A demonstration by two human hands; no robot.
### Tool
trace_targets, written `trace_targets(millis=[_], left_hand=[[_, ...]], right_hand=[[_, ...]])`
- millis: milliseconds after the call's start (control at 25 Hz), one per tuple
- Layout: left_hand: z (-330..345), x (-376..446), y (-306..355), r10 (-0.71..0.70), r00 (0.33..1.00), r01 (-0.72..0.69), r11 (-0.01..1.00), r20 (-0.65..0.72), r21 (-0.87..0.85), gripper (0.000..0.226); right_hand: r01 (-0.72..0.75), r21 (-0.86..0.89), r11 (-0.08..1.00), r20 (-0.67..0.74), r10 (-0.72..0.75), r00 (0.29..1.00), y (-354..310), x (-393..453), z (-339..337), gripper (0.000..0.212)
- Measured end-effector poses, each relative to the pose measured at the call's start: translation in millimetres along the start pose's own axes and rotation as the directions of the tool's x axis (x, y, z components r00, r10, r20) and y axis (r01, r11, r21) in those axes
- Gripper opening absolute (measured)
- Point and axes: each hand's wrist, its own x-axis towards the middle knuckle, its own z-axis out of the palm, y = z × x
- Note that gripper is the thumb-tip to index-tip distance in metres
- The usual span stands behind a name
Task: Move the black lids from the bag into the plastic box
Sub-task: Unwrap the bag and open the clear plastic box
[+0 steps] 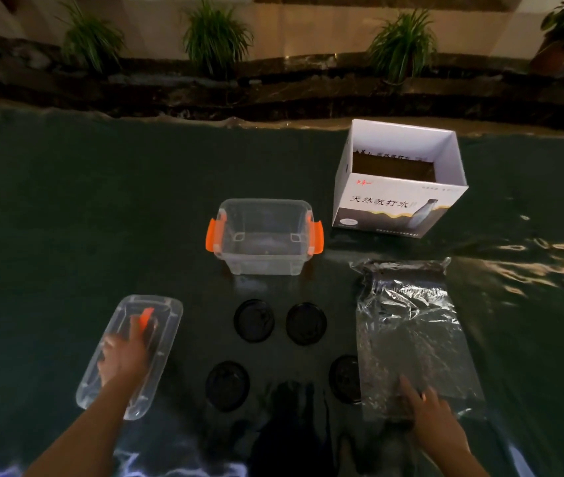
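- Left hand [126,352] rests flat, fingers relaxed, on the clear box lid [129,356].
- Right hand [428,411] presses the plastic bag [411,332], grip released.
- Four black lids [254,320] lie on the tabletop [101,218] near the clear plastic box [263,235].

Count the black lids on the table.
4. Two sit side by side nearest the box: one, another. One is nearer the person. One lies partly under the bag, which may hide more.
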Motion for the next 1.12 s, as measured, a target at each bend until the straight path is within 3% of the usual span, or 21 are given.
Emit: trace_targets(millis=[40,80,200,360,440,520,560,640,720,760,800,920,1040,1120], left_hand=[[7,-6,-4,-0.001,1.0,0.001,0.999,0.023,0.032,0.098],[13,-11,-6,0.029,0.999,-0.031,0.997,0.031,0.066,0.09],[15,-12,-1,0.144,0.986,-0.154,0.981,0.089,0.12,0.049],[23,4,5,0.045,0.996,-0.057,0.988,0.083,0.146,0.051],[26,-10,38,0.19,0.98,-0.179,0.97,-0.055,0.164,0.05],[32,-55,100,0.503,0.855,-0.493,0.864,-0.131,0.102,0.041],[39,-90,134,0.647,0.755,-0.644,0.762,-0.107,0.064,0.035],[63,-166,194,0.88,0.474,-0.881,0.474,0.032,0.007,0.028],[88,-229,233,0.97,0.161,-0.984,0.173,0.181,-0.047,0.023],[98,-250,246,0.975,0.034,-0.998,0.044,0.22,-0.037,0.023],[106,-266,253,0.959,-0.038,-0.999,-0.037,0.282,-0.01,0.023],[122,-279,255,0.913,-0.057,-0.979,-0.13,0.404,0.155,0.029],[130,-273,254,0.921,0.053,-0.962,-0.056,0.385,0.268,0.053],[126,-271,257,0.956,0.042,-0.979,-0.019,0.289,0.202,0.069]], right_hand=[[-0.007,-0.007,1.0,0.004,0.007,1.0,0,0,1,0.078],[-0.01,-0.02,1.0,0.009,0.011,1.0,0,0,2,0.078],[-0.01,-0.055,0.998,0.005,0.011,1.0,-1,2,4,0.078],[-0.019,-0.071,0.997,0.003,0.019,1.0,1,3,4,0.078],[-0.02,-0.051,0.998,-0.019,0.019,1.0,3,1,4,0.076],[-0.027,-0.015,1.0,-0.022,0.027,0.999,4,-3,2,0.074],[-0.032,0.003,0.999,-0.023,0.032,0.999,4,-4,2,0.072],[-0.039,0.03,0.999,-0.033,0.04,0.999,4,-5,2,0.07],[-0.037,0.042,0.998,-0.035,0.038,0.999,3,-6,2,0.069],[-0.036,0.051,0.998,-0.035,0.038,0.999,4,-5,2,0.068],[-0.033,0.063,0.997,-0.034,0.035,0.999,6,-5,1,0.067],[0.002,0.105,0.994,-0.049,0.004,0.999,12,-3,-1,0.064],[0.013,0.189,0.982,-0.048,-0.004,0.999,20,4,0,0.074],[-0.012,0.342,0.94,-0.052,0.032,0.998,18,12,-4,0.076]])
